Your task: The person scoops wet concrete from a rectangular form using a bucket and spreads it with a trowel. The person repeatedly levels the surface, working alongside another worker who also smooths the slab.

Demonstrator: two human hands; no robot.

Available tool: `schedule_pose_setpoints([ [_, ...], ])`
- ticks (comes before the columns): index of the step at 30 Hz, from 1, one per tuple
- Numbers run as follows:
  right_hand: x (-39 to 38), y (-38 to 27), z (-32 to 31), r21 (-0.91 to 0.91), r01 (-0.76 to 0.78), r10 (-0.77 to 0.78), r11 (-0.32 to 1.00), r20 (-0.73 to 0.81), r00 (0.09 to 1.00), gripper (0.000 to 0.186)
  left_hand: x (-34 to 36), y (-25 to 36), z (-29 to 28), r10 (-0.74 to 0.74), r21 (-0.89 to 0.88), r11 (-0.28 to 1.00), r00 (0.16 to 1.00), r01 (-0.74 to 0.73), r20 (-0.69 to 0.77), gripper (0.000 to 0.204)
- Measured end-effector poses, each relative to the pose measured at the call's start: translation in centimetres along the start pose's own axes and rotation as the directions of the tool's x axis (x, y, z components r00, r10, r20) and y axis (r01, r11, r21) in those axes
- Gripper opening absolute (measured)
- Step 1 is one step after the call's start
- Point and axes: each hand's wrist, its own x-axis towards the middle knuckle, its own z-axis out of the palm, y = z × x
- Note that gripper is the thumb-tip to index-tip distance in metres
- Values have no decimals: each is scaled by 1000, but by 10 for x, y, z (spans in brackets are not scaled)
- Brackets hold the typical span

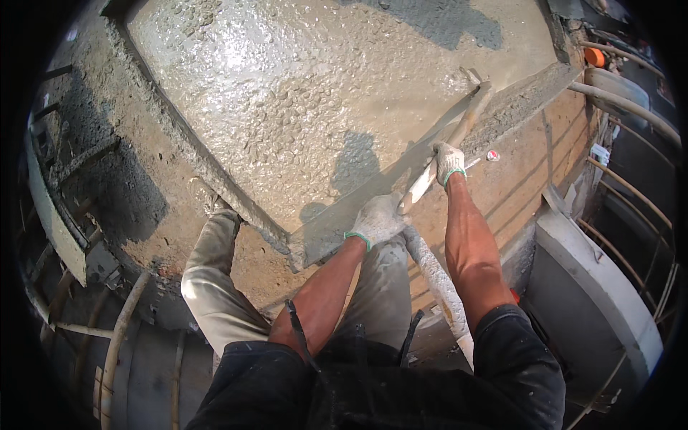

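My left hand (380, 217), in a pale knit glove, is closed at the near end of a wooden pole (466, 122). Further up the same pole my right hand (449, 159), gloved too, is wrapped around it. The pole slants away to the upper right over wet concrete (287, 107). A short crosspiece shows at its far end by the concrete's surface; I cannot make out the tool's exact kind. Formwork boards (337, 221) edge the concrete on the near right side, close beneath both hands.
My legs straddle the near corner of the form, one shoe (208, 197) beside its left edge. A concrete-spattered pole (438, 287) leans between my arms. Bamboo poles (631, 107) and a curved concrete ledge (602, 269) stand right, beyond a drop. A curved panel (54, 208) lies left.
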Motion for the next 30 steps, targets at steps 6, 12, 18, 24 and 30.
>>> schedule_pose_setpoints([
  [6,-143,85,128,284,-53,39,957,55,998,13,-154,-45,-125,-77,140,987,997,78,-12,47],
  [12,-293,136,216,494,-313,190,811,283,940,13,-310,-83,-235,20,305,952,999,-8,-36,42],
  [18,-448,194,208,448,-402,126,798,529,839,31,-477,-70,-226,-114,371,913,979,171,-172,39],
  [24,-492,200,141,423,-299,57,855,497,866,29,-532,-12,-113,-169,295,914,922,279,-349,42],
  [30,-464,168,72,374,-323,104,869,502,859,21,-521,45,-34,-137,240,937,899,254,-416,54],
])
